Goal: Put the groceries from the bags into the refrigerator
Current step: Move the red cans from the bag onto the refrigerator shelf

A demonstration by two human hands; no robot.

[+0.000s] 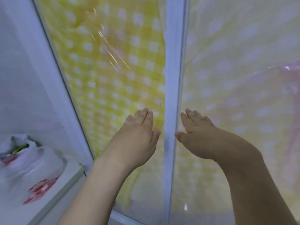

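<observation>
We see both hands flat against two glossy pale doors covered in a yellow-and-white checked pattern. Left hand (138, 137) has fingers straight and together, thumb out toward 3 o'clock, palm pressed on the left glossy door panel (103, 65), which shows the checks in stronger yellow with bright glare streaks near 12 o'clock. It holds nothing. Right hand (198, 137) is also spread flat, fingers straight and pointing to 11 o'clock, thumb tip reaching toward 9 o'clock, resting on the right glossy door panel (235, 70), where the checks look washed out and paler. It holds nothing either.

Between the two hands runs a white vertical door edge strip (172, 78), from 12 o'clock down to 6 o'clock; both thumbs sit just beside it, one on each side. We cannot tell if the thumbs touch it.

At 8 o'clock a white plastic grocery bag with red print (37, 172) sits on a white surface (65, 192), just beside the left door's frame. The bag's top is open and crumpled, with something green and yellow showing inside; too blurred to name. The bag is well apart from both hands. Behind it a plain white wall (19, 78) fills the 9 to 10 o'clock area.

At 3 o'clock a faint pinkish shiny patch (285, 75) shows on the right panel; we cannot tell what it is.
</observation>
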